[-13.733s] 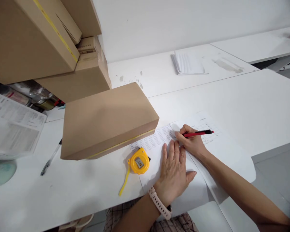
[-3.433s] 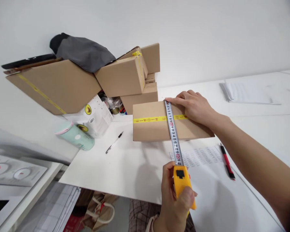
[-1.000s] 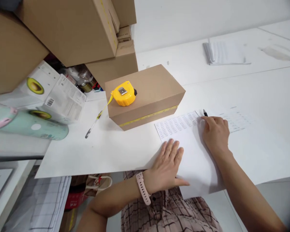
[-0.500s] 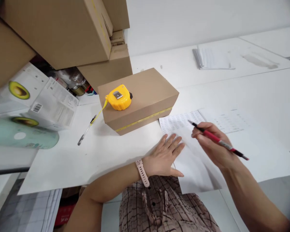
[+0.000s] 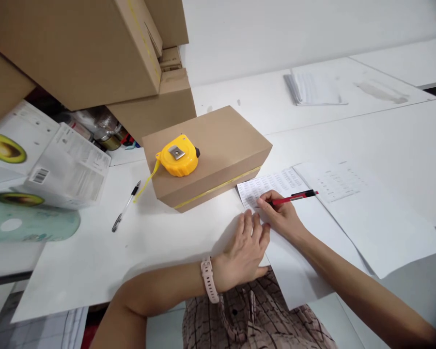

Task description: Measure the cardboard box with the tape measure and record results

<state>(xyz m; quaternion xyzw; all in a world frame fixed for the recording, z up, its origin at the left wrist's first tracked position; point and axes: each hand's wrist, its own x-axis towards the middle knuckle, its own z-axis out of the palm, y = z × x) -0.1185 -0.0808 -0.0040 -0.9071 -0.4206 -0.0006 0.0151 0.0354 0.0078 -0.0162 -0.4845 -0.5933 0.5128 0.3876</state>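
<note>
My right hand [image 5: 281,215] is closed around a red and black pen [image 5: 294,197], its tip down on the left printed sheet [image 5: 314,213]. A second printed sheet [image 5: 370,223] lies beside it to the right. My left hand [image 5: 245,247] rests flat near the table edge, fingers stretched out onto the left border of the first sheet. A pale pink band is on that wrist. Beyond the hands sits a closed cardboard box [image 5: 218,145] with yellow tape along its side. On top of it lies a yellow tape measure [image 5: 179,156], its strip hanging over the box's left end.
A clear pen with a black cap [image 5: 126,206] lies left of the box. Further left are white cartons with avocado pictures [image 5: 69,165] and a mint-green bottle [image 5: 39,220]. Large cardboard boxes [image 5: 94,48] are stacked behind. A stack of papers [image 5: 316,87] lies at the back.
My right hand has come left and down onto the sheet, bringing the pen tip to the paper. My left hand has stayed at the sheet's edge. The view has shifted slightly.
</note>
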